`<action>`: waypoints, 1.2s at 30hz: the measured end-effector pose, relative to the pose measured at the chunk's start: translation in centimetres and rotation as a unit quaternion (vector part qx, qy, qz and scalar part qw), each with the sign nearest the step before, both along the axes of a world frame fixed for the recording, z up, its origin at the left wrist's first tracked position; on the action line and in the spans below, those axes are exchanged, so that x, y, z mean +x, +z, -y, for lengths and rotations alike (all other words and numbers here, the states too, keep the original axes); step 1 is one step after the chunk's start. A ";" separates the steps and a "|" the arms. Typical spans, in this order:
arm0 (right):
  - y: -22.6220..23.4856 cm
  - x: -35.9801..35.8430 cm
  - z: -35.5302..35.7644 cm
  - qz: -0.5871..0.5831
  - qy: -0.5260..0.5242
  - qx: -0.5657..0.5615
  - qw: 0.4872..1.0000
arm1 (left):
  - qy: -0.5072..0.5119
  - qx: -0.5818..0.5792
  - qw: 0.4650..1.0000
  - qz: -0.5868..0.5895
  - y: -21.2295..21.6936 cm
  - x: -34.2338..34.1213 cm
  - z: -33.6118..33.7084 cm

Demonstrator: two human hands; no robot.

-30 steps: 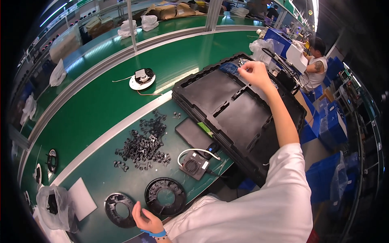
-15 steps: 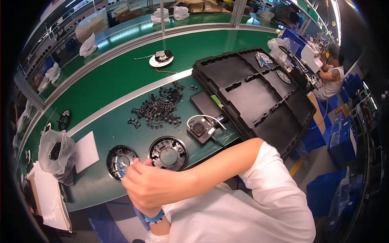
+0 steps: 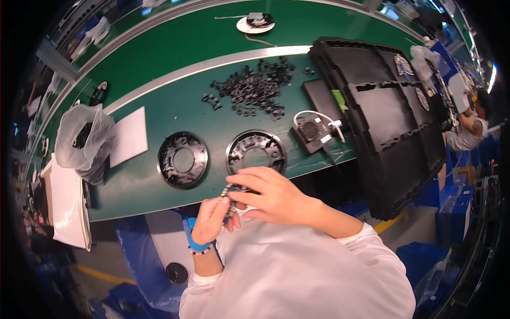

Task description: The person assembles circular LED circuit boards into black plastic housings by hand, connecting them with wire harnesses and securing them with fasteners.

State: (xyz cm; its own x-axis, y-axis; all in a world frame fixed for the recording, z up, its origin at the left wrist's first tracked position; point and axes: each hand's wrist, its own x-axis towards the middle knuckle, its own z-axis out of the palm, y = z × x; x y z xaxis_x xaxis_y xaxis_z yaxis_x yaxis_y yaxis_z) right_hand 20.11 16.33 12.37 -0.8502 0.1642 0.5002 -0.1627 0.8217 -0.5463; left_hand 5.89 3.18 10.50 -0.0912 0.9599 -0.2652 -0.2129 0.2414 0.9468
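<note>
Close to my body at the table's front edge, both hands grip a small circuit board [image 3: 229, 198], blue with a row of pale yellow spots. My left hand [image 3: 211, 219], with a blue band at its wrist, closes on the board from the left, thumb on top. From the right, my right hand [image 3: 279, 198] lays bent fingers over it, hiding much of the board. Beyond them are two round black housings: the left one [image 3: 199, 159] shows a central hole, and the right one [image 3: 281, 154] is partly covered by my right hand.
Small black parts [image 3: 252, 87] lie heaped on the table. At the right are a small black device [image 3: 312, 133] with a white cable and a large black compartment tray [image 3: 390, 114]. On the left, a clear plastic bag [image 3: 79, 135] stands beside a white pad [image 3: 129, 138].
My hands have drawn the circuit board from over the left housing toward my body. That housing's inside is now uncovered, and my left hand shows beside the right. The whole view has shifted.
</note>
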 end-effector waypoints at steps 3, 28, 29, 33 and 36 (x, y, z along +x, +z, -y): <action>-1.6 1.0 0.6 0.011 -0.031 -0.015 0.999 | -0.029 0.004 0.999 0.015 -0.3 0.3 -0.5; -2.6 -4.0 -8.5 0.179 -0.143 0.019 0.973 | 0.247 0.142 0.849 -0.445 -5.7 0.6 -4.4; -2.7 -4.1 -8.5 0.178 -0.137 0.012 0.974 | 0.248 0.139 0.850 -0.444 -5.7 0.6 -4.4; -3.6 -4.1 -8.2 0.150 -0.147 0.010 0.978 | 0.252 0.139 0.849 -0.443 -5.7 0.6 -4.5; -4.0 -4.1 -7.7 0.143 -0.173 -0.004 0.974 | 0.253 0.138 0.848 -0.445 -5.7 0.5 -4.6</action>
State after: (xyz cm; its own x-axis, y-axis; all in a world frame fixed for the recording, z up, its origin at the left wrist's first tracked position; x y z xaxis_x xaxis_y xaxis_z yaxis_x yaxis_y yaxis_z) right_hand 16.04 24.06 8.36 -0.8482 0.4681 0.2479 0.2830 0.7961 -0.5350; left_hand 6.41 7.81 4.78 -0.5565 0.7521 0.3529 0.6045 0.0752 0.7930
